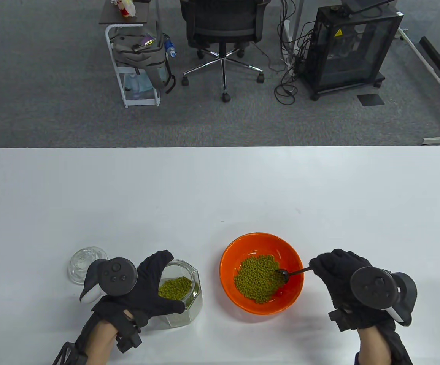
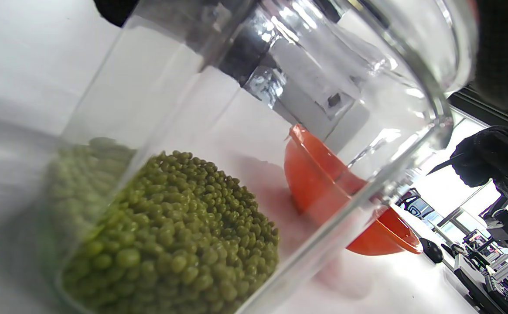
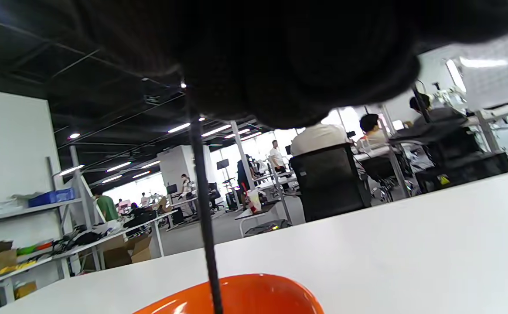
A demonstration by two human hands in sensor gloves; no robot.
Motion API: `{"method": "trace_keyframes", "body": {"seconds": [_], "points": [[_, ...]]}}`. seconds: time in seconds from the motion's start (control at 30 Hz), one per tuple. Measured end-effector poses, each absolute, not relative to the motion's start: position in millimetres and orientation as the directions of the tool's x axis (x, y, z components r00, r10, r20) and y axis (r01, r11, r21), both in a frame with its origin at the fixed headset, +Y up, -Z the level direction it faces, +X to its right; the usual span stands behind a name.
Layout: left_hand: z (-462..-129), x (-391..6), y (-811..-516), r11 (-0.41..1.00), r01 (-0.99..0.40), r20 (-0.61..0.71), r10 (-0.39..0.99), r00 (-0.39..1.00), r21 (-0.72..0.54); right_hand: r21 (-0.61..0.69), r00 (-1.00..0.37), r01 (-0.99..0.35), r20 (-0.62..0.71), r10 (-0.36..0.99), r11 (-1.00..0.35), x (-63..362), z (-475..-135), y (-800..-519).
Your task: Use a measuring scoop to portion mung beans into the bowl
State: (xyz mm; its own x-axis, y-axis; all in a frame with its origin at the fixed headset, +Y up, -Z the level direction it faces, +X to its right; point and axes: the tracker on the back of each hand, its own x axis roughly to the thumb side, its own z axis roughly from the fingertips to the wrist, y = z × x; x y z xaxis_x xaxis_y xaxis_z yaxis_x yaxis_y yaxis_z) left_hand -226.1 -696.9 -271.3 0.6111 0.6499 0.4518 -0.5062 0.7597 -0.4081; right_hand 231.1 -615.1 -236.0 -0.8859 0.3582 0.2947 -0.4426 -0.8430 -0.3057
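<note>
An orange bowl (image 1: pixel 239 251) near the table's front holds a heap of green mung beans (image 1: pixel 258 278). My right hand (image 1: pixel 337 273) pinches the thin handle of a dark measuring scoop (image 1: pixel 286 274), whose head rests in the beans. In the right wrist view the scoop handle (image 3: pixel 201 192) drops from my glove to the bowl rim (image 3: pixel 254 296). My left hand (image 1: pixel 155 285) grips an open glass jar (image 1: pixel 189 300), tilted and partly filled with mung beans (image 1: pixel 175 287). The left wrist view looks through the jar (image 2: pixel 280 87) at its beans (image 2: pixel 175 235) and the bowl (image 2: pixel 323 174).
The jar's glass lid (image 1: pixel 84 262) lies left of my left hand. The white table (image 1: pixel 220 190) stretches wide behind the bowl. Beyond its far edge stand an office chair (image 1: pixel 223 30), a small cart (image 1: pixel 136 57) and a black cabinet (image 1: pixel 349 45).
</note>
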Motion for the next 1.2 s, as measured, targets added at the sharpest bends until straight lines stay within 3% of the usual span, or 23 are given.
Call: {"method": "trace_keyframes", "body": {"seconds": [0.27,0.47,0.87,1.2], "points": [[-271,-226,-697,0.76,-0.506,0.452,0.649,0.612,-0.408,-0.414,-0.912,-0.327,0.373,0.17,-0.849,204,-218,-604],[-271,-226,-697,0.759,-0.507,0.451,0.65,0.611,-0.408,-0.461,-0.92,-0.291,0.374,0.114,-0.838,199,-213,-602],[-272,-226,-697,0.759,-0.507,0.452,0.651,0.61,-0.409,-0.5,-0.918,-0.304,0.382,0.108,-0.811,200,-212,-602],[-272,-226,-697,0.756,-0.511,0.45,0.654,0.608,-0.41,-0.468,-0.889,-0.385,0.421,0.183,-0.796,205,-214,-603]]}}
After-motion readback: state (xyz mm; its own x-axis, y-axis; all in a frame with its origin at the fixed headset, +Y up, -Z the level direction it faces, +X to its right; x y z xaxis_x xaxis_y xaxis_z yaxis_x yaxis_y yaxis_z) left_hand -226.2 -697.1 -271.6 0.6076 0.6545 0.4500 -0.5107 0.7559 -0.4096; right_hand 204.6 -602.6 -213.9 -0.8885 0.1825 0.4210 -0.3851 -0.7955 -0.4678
